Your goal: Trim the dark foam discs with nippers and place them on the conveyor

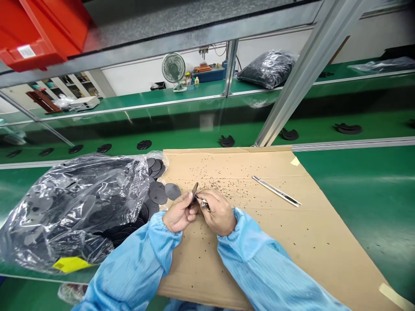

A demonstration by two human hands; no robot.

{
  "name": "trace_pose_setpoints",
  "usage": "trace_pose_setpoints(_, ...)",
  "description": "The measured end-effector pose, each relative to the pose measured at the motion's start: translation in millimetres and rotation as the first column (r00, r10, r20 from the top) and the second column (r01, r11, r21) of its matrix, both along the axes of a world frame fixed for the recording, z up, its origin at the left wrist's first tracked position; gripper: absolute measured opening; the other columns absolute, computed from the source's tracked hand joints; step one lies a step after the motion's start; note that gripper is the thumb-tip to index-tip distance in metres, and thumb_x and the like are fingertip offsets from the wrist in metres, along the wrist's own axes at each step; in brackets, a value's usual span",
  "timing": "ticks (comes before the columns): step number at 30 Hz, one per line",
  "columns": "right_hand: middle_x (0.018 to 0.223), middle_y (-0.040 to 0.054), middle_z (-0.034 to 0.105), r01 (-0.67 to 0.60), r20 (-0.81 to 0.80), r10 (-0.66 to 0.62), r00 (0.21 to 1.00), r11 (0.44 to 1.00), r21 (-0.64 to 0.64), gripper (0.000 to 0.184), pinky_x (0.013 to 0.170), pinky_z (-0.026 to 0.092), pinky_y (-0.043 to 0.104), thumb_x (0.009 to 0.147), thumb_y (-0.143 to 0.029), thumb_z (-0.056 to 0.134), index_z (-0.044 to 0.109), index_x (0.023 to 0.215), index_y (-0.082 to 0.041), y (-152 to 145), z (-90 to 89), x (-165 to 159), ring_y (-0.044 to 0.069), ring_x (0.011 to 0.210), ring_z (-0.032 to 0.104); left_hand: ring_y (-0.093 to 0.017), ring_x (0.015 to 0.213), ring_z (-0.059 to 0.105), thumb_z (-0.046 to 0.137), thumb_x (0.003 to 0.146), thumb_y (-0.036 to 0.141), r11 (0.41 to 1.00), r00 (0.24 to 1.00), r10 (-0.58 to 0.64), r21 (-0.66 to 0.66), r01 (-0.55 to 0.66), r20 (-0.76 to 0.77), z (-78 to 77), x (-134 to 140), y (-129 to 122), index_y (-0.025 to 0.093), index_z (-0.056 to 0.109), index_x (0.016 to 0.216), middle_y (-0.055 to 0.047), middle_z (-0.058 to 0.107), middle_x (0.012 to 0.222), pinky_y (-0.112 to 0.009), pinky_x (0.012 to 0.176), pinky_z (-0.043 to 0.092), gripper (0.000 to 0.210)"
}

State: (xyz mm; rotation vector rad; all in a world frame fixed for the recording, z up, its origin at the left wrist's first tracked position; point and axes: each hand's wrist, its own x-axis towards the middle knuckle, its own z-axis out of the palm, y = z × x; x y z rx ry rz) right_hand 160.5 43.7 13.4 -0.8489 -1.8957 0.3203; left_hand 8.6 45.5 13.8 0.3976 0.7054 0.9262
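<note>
My left hand (179, 214) pinches a thin black disc (193, 192), held up nearly edge-on over the cardboard sheet (259, 242). Closed around a small tool (205, 204) with a shiny, partly gold-toned body, my right hand (219, 212) meets the disc's edge. The tool's tip is hard to make out between the fingers. Several loose black discs (158, 193) lie just left of my hands, spilling from a clear plastic bag (68, 203) full of them. Tiny black scraps (214, 183) are strewn across the cardboard. To the right rests a slim white-and-silver cutter knife (277, 191).
Beyond the cardboard runs a green belt (188, 134) carrying spaced black discs and curved black pieces (227, 141). A metal post (292, 73) rises behind the cardboard at right. Overhead, a shelf holds a red bin (42, 34). A fan (173, 69) stands on the far bench.
</note>
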Motion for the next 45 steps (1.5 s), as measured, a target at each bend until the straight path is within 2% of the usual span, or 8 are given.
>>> trace_pose_setpoints(10,0.085,0.0049,0.065,0.173,-0.360,-0.320,0.877,0.907,-0.384,0.013,0.073,0.049,0.031,0.087,-0.029,0.053,0.060,0.091,-0.020,4.2,-3.1,-2.8,0.019,0.077,0.060,-0.014,0.079,0.065,0.076,0.066,0.013,0.906,0.872,0.422,0.157,-0.394,-0.247,20.5,12.1,10.0,0.020,0.061,0.100,-0.004,0.067,0.095,-0.022,0.061,0.054,0.038)
trace_pose_setpoints(15,0.066,-0.0007,0.057,0.162,-0.445,-0.439,0.780,0.829,-0.535,0.015,0.060,0.045,0.027,0.082,-0.034,0.055,0.055,0.080,-0.019,10.1,-5.5,3.9,0.015,0.060,0.053,-0.021,0.102,0.062,0.072,0.065,0.010,0.835,0.745,0.538,0.365,-0.411,-0.394,44.3,-4.8,68.3,0.021,0.063,0.106,-0.007,0.067,0.110,-0.034,0.086,0.052,0.043)
trace_pose_setpoints(19,0.064,-0.0021,0.052,0.133,-0.500,-0.448,0.741,0.828,-0.545,0.014,0.057,0.043,0.026,0.079,-0.034,0.056,0.051,0.080,-0.020,13.1,-9.9,2.4,0.014,0.058,0.051,-0.025,0.106,0.060,0.065,0.073,0.017,0.743,0.222,0.667,0.657,-0.128,-0.711,53.4,-20.4,146.6,0.018,0.064,0.110,-0.009,0.065,0.111,-0.038,0.096,0.045,0.037)
trace_pose_setpoints(22,0.065,-0.0022,0.050,0.104,-0.506,-0.444,0.740,0.818,-0.566,0.014,0.057,0.042,0.027,0.078,-0.033,0.055,0.050,0.080,-0.020,14.1,-13.3,0.9,0.014,0.058,0.050,-0.031,0.117,0.052,0.066,0.073,0.021,0.800,-0.208,0.593,0.537,0.268,-0.778,54.3,-11.8,193.6,0.017,0.058,0.122,-0.014,0.059,0.120,-0.042,0.102,0.037,0.049)
trace_pose_setpoints(24,0.064,-0.0024,0.050,0.095,-0.504,-0.452,0.736,0.806,-0.584,0.013,0.057,0.042,0.026,0.078,-0.032,0.055,0.050,0.080,-0.020,14.4,-14.4,0.4,0.014,0.058,0.050,-0.034,0.121,0.047,0.067,0.073,0.026,0.817,-0.336,0.551,0.412,0.403,-0.764,50.7,9.6,214.2,0.016,0.052,0.129,-0.018,0.054,0.127,-0.042,0.102,0.035,0.059)
trace_pose_setpoints(35,0.072,-0.0024,0.047,0.071,-0.547,-0.527,0.651,0.759,-0.647,0.017,0.064,0.045,0.029,0.073,-0.027,0.054,0.048,0.088,-0.022,10.6,-6.6,-2.8,0.016,0.066,0.051,-0.033,0.110,0.056,0.075,0.066,0.035,0.809,-0.169,0.476,0.354,0.470,-0.863,10.4,151.8,266.2,0.011,0.051,0.123,-0.020,0.063,0.113,-0.039,0.090,0.041,0.066)
trace_pose_setpoints(41,0.085,0.0006,0.052,0.096,-0.482,-0.538,0.692,0.730,-0.677,0.045,0.072,0.048,0.033,0.065,-0.024,0.064,0.045,0.106,-0.023,8.5,-10.0,-2.1,0.019,0.078,0.055,-0.019,0.086,0.062,0.069,0.068,0.019,0.761,0.094,0.587,0.588,0.274,-0.804,31.0,142.8,240.9,0.014,0.062,0.104,-0.007,0.068,0.090,-0.029,0.079,0.045,0.036)
trace_pose_setpoints(45,0.095,0.0060,0.055,0.147,-0.465,-0.510,0.724,0.772,-0.618,0.054,0.074,0.049,0.035,0.066,-0.029,0.069,0.044,0.113,-0.022,10.6,-18.0,-3.2,0.022,0.084,0.057,-0.013,0.065,0.056,0.070,0.065,0.018,0.766,0.418,0.585,0.643,-0.002,-0.695,56.2,100.2,198.6,0.013,0.066,0.088,-0.003,0.065,0.078,-0.026,0.063,0.044,0.024)
